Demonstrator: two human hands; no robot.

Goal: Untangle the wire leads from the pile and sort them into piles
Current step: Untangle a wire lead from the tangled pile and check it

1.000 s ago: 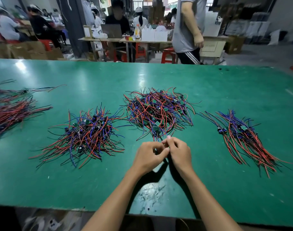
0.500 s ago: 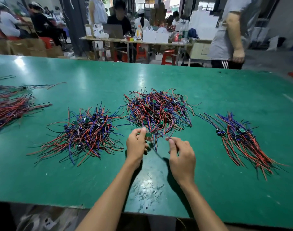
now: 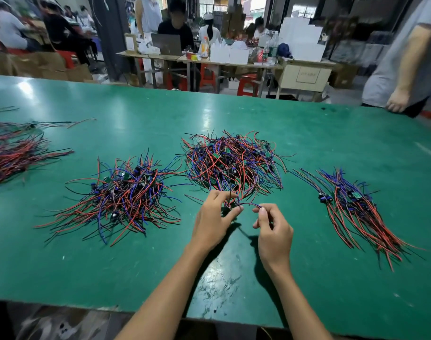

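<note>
A wide green bench (image 3: 136, 266) fills the view, seen from your head looking down at your two bare forearms and hands.

At the far left edge lies a flattened bundle of red and dark wire leads (image 3: 16, 153), its strands running roughly sideways and partly cut off by the frame. Right of it, well apart, sits a loose tangled pile (image 3: 122, 195) of red, blue and black leads with small dark parts mixed in.

Near the middle of the bench, farther from you, is the densest tangled pile (image 3: 231, 160), with small green circuit boards showing among the loops. Your left hand (image 3: 212, 218) is at the near edge of this pile, fingers curled, pinching one end of a short lead (image 3: 247, 204) between thumb and fingertips. The lead arcs across a small gap to your right hand (image 3: 273, 229), which pinches its other end with curled fingers. Both hands are just above the bench, close together but not touching, and cast shadows on the surface below.

To the right, apart from the hands, lies a tidier pile (image 3: 356, 207) whose red and blue leads lie mostly parallel, slanting toward the near right.

Beyond the bench, people sit at tables with white boxes, and a person in a grey shirt (image 3: 405, 65) stands at the far right.
</note>
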